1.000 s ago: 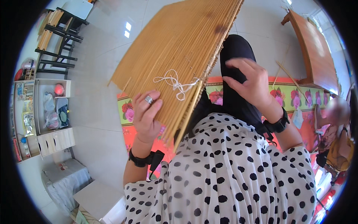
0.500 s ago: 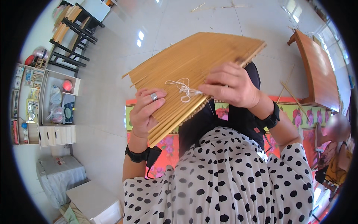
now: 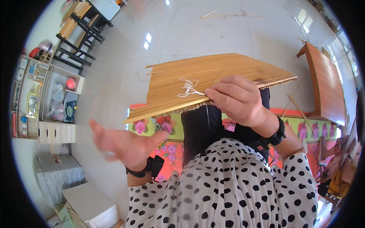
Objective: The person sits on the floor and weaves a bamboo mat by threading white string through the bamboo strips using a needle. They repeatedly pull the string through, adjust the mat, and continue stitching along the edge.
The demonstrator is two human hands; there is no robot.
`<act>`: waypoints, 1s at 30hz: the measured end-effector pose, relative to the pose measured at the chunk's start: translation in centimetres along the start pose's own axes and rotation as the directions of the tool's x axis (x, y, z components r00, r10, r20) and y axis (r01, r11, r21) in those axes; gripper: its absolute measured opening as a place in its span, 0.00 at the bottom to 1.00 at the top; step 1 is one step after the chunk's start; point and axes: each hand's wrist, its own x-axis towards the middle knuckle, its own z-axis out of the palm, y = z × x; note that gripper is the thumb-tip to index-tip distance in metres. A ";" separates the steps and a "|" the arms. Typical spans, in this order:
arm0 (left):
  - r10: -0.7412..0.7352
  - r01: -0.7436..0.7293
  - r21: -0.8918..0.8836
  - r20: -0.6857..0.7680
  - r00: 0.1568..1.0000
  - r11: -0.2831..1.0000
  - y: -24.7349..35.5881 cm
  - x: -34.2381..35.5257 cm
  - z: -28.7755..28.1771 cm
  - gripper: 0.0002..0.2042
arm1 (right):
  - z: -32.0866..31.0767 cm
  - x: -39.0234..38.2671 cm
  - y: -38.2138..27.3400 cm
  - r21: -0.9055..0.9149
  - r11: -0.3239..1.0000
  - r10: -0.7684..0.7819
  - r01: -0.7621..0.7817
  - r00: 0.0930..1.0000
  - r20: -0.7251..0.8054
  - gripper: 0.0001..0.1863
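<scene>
While the right hand (image 3: 237, 99) grips the near edge of a bamboo mat (image 3: 205, 81) by its white string (image 3: 189, 87), the left hand (image 3: 123, 144) hangs open, apart, lower left. Table (image 3: 325, 81) far right.

Plenty of open floor (image 3: 213, 34) up ahead, just a few loose sticks (image 3: 228, 16) lying on it far off. The left side is boxed in by shelves (image 3: 45, 102) and a black rack (image 3: 81, 32). A wooden desk (image 3: 323, 83) blocks the right, near the flowered mat (image 3: 300, 129).
</scene>
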 end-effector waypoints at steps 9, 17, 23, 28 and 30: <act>-0.006 -0.096 0.233 0.401 0.916 0.968 1.2 -0.2 0.0 0.12 | 0.7 0.8 -0.9 -0.054 0.998 -0.045 0.045 0.999 0.008 0.19; -0.111 0.036 0.184 0.415 0.903 0.982 1.5 0.4 0.5 0.10 | 1.1 0.8 -0.5 -0.060 0.998 -0.021 0.024 0.999 0.041 0.19; 0.004 0.054 -0.150 0.363 0.932 0.987 3.7 -1.0 1.1 0.13 | 1.0 2.5 0.3 -0.011 0.998 0.065 -0.065 0.998 0.024 0.18; 0.090 -0.089 -0.070 0.017 0.996 0.994 1.5 -0.2 10.7 0.15 | 1.1 4.5 2.1 0.041 0.981 0.188 -0.188 0.982 -0.006 0.14; 0.111 -0.114 -0.057 -0.047 0.993 0.992 0.8 0.7 12.6 0.14 | 0.9 4.9 3.1 0.068 0.963 0.263 -0.262 0.965 -0.010 0.14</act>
